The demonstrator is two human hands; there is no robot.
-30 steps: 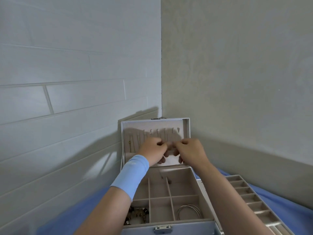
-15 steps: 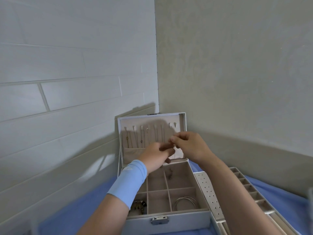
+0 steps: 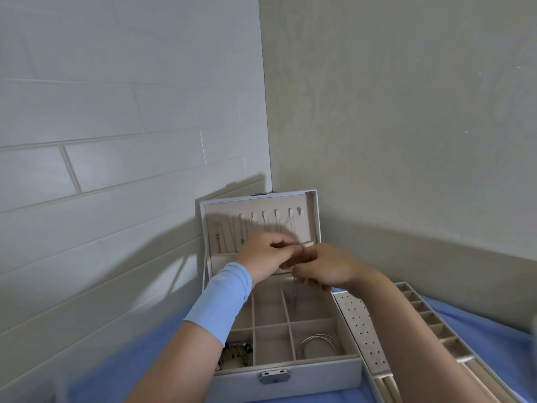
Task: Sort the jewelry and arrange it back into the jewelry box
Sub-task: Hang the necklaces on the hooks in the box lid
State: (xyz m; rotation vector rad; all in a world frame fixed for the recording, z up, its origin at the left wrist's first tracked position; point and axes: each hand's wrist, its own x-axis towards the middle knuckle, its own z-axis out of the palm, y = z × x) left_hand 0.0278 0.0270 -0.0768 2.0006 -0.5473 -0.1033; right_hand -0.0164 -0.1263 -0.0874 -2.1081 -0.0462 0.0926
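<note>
Jewelry box (image 3: 290, 370) sits open on blue cloth (image 3: 139, 370). Our left hand (image 3: 266, 257) and right hand (image 3: 324, 270), pressed together, have sunk from the lid's hooks (image 3: 276, 213). The right pinches a thin chain (image 3: 295, 295) dangling over a back compartment (the left's grip is too blurred to tell), so hanging looks unfinished.

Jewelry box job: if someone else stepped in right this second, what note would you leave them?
Hands: left hand and right hand meet in front of the open lid, fingers curled, apparently pinching a thin chain that dangles over the box. Blur hides the exact hold.
Done: necklaces hang in the lid; bangles lie in the front right compartment, dark beads in the front left.
Left: probably hang this chain in the lid; the tray lies outside, right of the box.
</note>
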